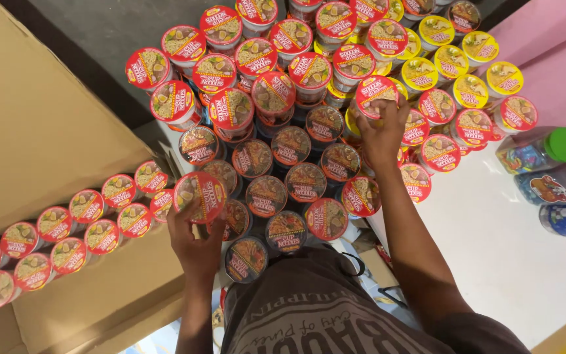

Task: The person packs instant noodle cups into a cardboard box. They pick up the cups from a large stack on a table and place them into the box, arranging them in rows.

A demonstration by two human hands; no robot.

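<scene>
My left hand (pixel 194 244) grips a red-lidded noodle cup (pixel 200 193), lifted beside the open cardboard box (pixel 47 131). My right hand (pixel 382 134) reaches forward and holds another red-lidded noodle cup (pixel 376 93) at the top of a big stack of cups (pixel 276 98). The stack has red-lidded cups at the back, dark-lidded cups (pixel 306 181) in front and yellow-lidded cups (pixel 452 62) at the right.
Rows of red-lidded cups (pixel 67 229) lie in the box at the left. Clear plastic jars with green (pixel 545 149) and purple (pixel 561 183) lids lie on the white surface (pixel 506 249) at the right. A pink wall (pixel 558 59) rises behind them.
</scene>
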